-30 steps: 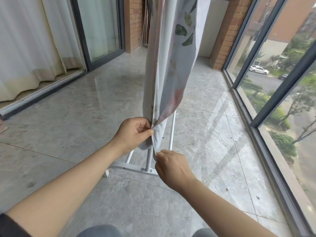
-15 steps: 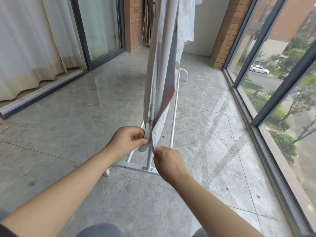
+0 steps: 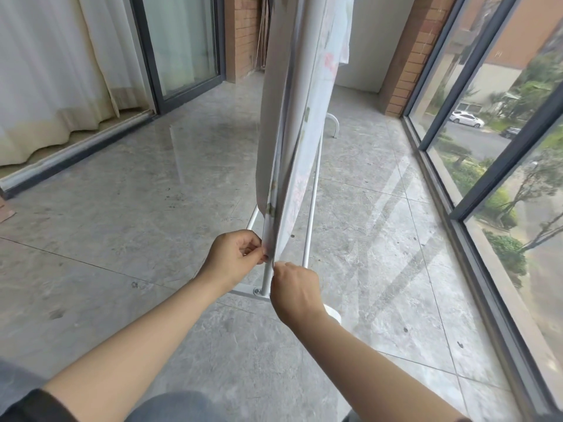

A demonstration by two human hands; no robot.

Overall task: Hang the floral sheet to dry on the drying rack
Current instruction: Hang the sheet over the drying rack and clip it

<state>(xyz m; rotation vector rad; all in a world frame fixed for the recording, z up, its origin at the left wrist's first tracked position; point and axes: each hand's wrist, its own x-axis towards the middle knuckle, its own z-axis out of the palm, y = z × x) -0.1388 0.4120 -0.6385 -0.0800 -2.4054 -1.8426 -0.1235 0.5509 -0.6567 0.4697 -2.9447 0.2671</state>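
The floral sheet (image 3: 307,95), pale with faint pink flowers and green leaves, hangs down over the white drying rack (image 3: 310,214) in two layers, seen edge-on. My left hand (image 3: 236,257) pinches the bottom edge of the left layer. My right hand (image 3: 294,289) pinches the bottom edge of the right layer just below and beside it. The rack's upright post shows between the two layers; its top is out of view.
Grey glossy floor tiles (image 3: 122,193) spread around. A sliding glass door (image 3: 179,44) and cream curtains (image 3: 51,71) stand at the left. Floor-to-ceiling windows (image 3: 493,132) run along the right. A brick pillar (image 3: 408,56) stands at the back. The rack's white foot (image 3: 333,124) curves at the far end.
The sheet's lower part has drawn in closer to the rack post and hangs straighter. Both hands have slid slightly along the bottom edge, still gripping it.
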